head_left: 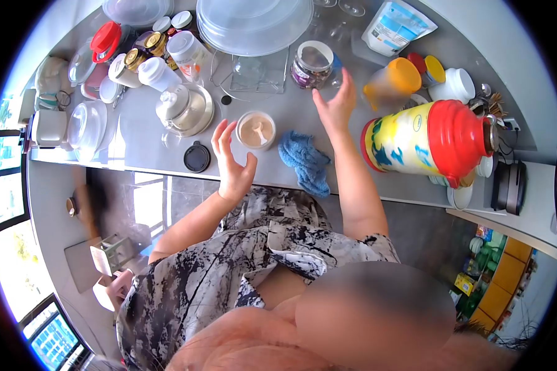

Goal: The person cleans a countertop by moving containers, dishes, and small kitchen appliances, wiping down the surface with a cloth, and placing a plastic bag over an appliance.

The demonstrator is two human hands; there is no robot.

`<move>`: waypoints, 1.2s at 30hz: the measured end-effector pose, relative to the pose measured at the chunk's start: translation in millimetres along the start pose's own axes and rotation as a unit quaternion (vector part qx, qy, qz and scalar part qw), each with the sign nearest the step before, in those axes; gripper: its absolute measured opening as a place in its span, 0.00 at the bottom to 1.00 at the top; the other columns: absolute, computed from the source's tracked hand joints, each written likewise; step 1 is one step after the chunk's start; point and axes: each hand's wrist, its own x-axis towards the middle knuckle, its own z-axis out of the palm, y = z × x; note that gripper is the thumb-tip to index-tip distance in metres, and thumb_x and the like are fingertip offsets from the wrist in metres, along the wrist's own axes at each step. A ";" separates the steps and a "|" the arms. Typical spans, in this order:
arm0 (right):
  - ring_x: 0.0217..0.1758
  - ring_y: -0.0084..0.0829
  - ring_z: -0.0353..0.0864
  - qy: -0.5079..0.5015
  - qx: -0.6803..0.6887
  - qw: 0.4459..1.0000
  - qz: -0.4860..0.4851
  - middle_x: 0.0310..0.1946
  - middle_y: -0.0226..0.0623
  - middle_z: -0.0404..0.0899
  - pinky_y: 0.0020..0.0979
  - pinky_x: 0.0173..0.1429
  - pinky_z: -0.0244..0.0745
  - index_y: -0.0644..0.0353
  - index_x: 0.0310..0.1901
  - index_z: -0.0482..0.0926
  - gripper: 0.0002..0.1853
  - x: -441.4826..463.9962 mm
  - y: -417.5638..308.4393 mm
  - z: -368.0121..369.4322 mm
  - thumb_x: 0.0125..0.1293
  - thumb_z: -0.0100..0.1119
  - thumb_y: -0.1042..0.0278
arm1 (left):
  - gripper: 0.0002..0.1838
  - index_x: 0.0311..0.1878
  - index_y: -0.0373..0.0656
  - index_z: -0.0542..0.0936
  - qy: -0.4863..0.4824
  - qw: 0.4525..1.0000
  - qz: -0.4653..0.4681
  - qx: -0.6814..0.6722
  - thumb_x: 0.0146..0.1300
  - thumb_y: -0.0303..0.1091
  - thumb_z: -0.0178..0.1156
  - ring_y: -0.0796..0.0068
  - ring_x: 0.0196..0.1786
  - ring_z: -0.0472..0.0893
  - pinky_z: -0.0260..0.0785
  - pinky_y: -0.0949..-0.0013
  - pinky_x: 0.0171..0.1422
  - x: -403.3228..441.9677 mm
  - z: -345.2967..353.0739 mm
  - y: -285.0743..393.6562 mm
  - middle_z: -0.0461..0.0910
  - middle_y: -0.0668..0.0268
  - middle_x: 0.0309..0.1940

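A person's two bare hands flank an open tub on the grey worktop; the left hand, empty with fingers curved, sits near its 7 o'clock; the right hand, empty and spread, is at 5 o'clock from a glass jar; the tub stands uncovered, a white utensil in its pale contents; a dark lid lies off at 8 o'clock, a blue cloth at 4 o'clock.
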 end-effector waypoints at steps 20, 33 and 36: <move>0.49 0.50 0.80 -0.049 0.009 0.998 -0.027 0.46 0.49 0.80 0.44 0.53 0.76 0.57 0.56 0.78 0.29 153.4 -15.4 -26.1 0.52 0.76 0.62 | 0.31 0.64 0.36 0.66 -0.239 0.879 0.170 0.377 0.61 0.34 0.65 0.38 0.56 0.73 0.73 0.49 0.58 164.9 143.6 54.2 0.63 0.42 0.61; 0.46 0.37 0.84 0.012 0.166 0.986 0.004 0.48 0.47 0.82 0.34 0.51 0.79 0.63 0.60 0.75 0.29 147.3 -20.3 10.1 0.59 0.72 0.62 | 0.25 0.57 0.43 0.70 -0.134 0.980 0.080 0.123 0.59 0.34 0.68 0.31 0.56 0.72 0.73 0.42 0.58 169.3 175.9 42.8 0.56 0.45 0.63; 0.40 0.36 0.82 0.053 0.276 0.959 0.014 0.38 0.41 0.80 0.33 0.45 0.77 0.64 0.47 0.75 0.11 57.4 -5.0 -24.8 0.63 0.61 0.79 | 0.26 0.57 0.43 0.70 -0.144 0.981 0.076 0.105 0.58 0.37 0.70 0.30 0.54 0.73 0.73 0.43 0.57 176.0 180.1 36.6 0.57 0.45 0.62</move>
